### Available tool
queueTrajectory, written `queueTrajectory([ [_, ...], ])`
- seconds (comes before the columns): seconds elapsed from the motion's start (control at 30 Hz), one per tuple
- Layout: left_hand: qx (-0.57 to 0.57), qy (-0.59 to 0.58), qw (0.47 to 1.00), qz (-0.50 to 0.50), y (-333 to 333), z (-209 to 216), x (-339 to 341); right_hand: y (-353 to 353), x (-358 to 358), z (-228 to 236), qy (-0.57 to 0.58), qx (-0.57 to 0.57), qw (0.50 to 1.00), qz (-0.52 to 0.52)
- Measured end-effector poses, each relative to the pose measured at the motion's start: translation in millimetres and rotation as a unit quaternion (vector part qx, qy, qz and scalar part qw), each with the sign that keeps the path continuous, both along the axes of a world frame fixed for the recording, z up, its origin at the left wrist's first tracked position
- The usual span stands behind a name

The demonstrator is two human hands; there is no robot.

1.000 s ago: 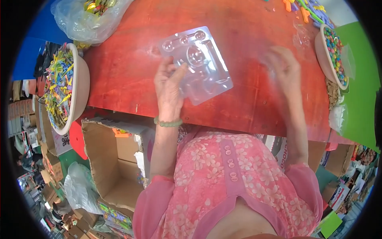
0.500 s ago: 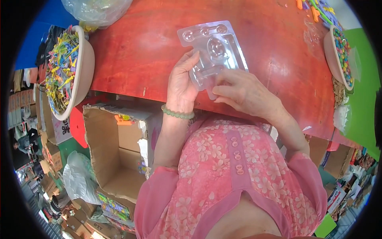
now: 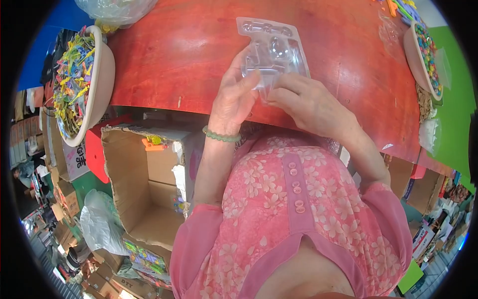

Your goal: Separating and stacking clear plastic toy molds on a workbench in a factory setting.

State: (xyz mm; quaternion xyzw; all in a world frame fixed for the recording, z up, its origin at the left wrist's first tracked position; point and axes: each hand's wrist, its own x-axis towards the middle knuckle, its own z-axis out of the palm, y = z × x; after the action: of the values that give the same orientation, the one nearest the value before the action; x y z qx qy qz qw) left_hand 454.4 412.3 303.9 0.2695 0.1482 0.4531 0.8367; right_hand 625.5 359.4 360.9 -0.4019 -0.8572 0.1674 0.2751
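In the frame's upper centre, the left hand (image 3: 233, 94) grips a clear blister tray (image 3: 274, 55), seemingly unfilled — right hand (image 3: 312, 104), fingers bunched at its lower edge, hold unclear.

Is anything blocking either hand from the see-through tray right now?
Nothing visible does. The left hand already grips the see-through tray by its left side; the right hand overlaps its lower edge, fingers curled, though their exact contact is hidden. The left basin and right basin stand well aside.
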Motion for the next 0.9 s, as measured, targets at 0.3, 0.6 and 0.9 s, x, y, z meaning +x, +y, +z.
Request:
queueTrajectory([
  [0.3,0.074,0.056,0.995,-0.030,-8,24,-2,-11,-6,16,0.062,0.121,0.988,-0.071],
  [0.6,0.081,0.040,0.995,-0.030,-9,25,-9,-16,-17,12,0.094,0.123,0.985,-0.079],
  [0.9,0.089,0.070,0.993,-0.041,-9,33,-13,-17,-25,9,0.137,0.124,0.977,-0.103],
])
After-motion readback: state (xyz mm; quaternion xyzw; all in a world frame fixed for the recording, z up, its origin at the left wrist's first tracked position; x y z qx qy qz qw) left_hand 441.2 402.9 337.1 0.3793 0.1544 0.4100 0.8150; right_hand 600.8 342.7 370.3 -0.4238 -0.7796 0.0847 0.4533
